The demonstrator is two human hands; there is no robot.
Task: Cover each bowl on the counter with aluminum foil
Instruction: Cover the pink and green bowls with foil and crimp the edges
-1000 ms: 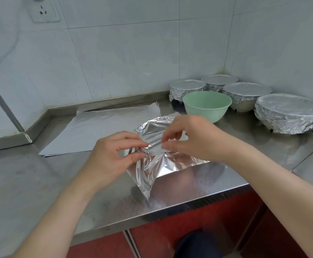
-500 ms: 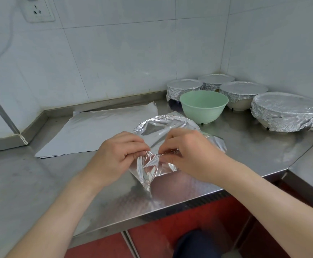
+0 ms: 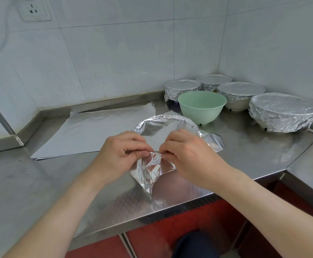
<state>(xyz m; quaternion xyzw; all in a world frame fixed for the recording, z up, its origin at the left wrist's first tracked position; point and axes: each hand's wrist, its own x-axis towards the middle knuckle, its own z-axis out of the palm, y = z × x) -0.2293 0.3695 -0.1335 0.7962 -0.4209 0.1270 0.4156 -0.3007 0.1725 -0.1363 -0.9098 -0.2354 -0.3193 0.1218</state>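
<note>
Head camera: the left hand (image 3: 120,155) and right hand (image 3: 189,155) each pinch the crinkled, shiny foil (image 3: 150,170) between curled fingertips at its near edge. Its far edge is moulded into a round rim. Behind it stands a smooth green bowl (image 3: 201,108) — uncovered — on the steel counter (image 3: 245,155), beside four foil-wrapped bowls (image 3: 282,112).

Two bare forearms enter from the near edge, one from the lower left and one from the lower right, and converge at the centre. The left hand (image 3: 120,155) lies back uppermost with its fingers curled, thumb and forefinger pinching the upper edge of a crinkled silver sheet of aluminium foil (image 3: 150,169). The right hand (image 3: 189,155) mirrors this pose, knuckles raised, its fingertips (image 3: 166,152) pinching the same edge just to the right. The two pinches nearly touch.
</note>
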